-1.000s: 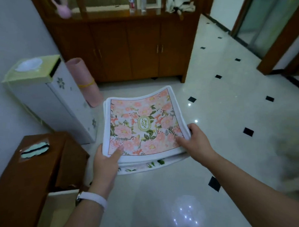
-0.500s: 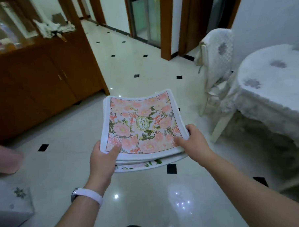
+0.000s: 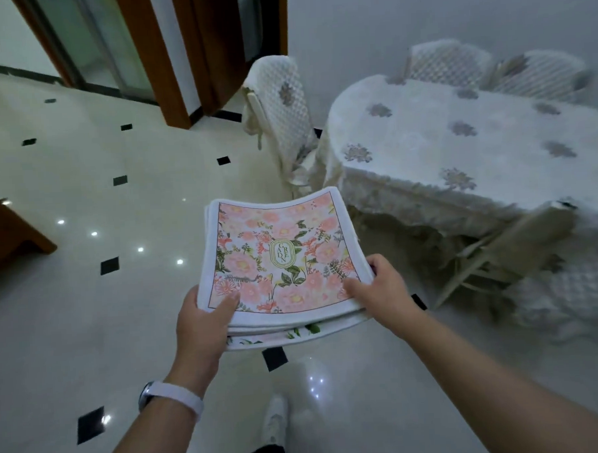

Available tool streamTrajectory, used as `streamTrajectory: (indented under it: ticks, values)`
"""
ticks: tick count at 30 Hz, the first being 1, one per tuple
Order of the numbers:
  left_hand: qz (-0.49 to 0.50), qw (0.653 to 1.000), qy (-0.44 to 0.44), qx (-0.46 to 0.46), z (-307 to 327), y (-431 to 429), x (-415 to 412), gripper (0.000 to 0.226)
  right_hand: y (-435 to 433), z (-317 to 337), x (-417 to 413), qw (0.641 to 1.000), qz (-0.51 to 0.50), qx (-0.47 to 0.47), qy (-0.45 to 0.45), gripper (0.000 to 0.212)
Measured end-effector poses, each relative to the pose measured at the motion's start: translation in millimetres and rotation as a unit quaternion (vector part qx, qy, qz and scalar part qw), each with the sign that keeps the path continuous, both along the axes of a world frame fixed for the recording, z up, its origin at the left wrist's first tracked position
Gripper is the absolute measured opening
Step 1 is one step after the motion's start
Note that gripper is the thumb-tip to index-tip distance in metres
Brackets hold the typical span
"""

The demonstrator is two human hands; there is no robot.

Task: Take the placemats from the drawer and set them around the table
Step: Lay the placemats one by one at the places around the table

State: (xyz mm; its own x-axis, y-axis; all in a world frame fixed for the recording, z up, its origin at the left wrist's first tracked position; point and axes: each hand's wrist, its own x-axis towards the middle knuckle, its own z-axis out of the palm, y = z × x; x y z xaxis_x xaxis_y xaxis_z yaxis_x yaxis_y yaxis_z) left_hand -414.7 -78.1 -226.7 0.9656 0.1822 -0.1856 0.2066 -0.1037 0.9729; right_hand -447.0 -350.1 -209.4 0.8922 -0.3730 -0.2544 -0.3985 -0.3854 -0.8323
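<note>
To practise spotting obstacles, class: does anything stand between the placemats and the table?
Nothing visible does. The placemats, gripped by left hand and right hand, face bare floor up to the table. One chair stands at its left end, another along its near side, both beside the direct path.

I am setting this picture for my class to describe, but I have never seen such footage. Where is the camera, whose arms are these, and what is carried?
No machine is involved. The picture comes from a wide-angle camera on a person's head, looking forward and down, so both arms are the wearer's own. The left hand, with a white wristband, and the right hand each grip a near corner of a stack of pink floral placemats with white borders, held above the pale tiled floor. To the right stands the table draped in white lace cloth, with a matching covered chair beside it.
</note>
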Motion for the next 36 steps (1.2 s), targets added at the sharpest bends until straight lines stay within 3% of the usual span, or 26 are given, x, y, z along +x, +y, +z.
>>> streamTrajectory:
  ticks: [7, 15, 24, 36]
  values:
    - [-0.113, 0.993, 0.002, -0.034, -3.2, -17.7, 91.6, 0.013, 0.8, 13.2, 28.4, 0.993, -0.109, -0.039, -0.014, 0.025]
    - [-0.278, 0.957, 0.017, -0.078, 2.1, -112.4, 124.4, 0.017, -51.1, 20.3, -13.0, 0.96, -0.274, -0.039, -0.033, 0.024]
    - [-0.393, 0.917, 0.033, -0.056, -2.8, -234.3, 107.1, 0.024, -127.2, 5.0, -77.4, 0.918, -0.395, -0.025, -0.02, 0.026]
    - [-0.451, 0.892, 0.016, -0.029, 6.7, -447.9, 46.5, 0.022, -317.0, -1.0, -152.9, 0.896, -0.441, 0.015, -0.048, 0.022]
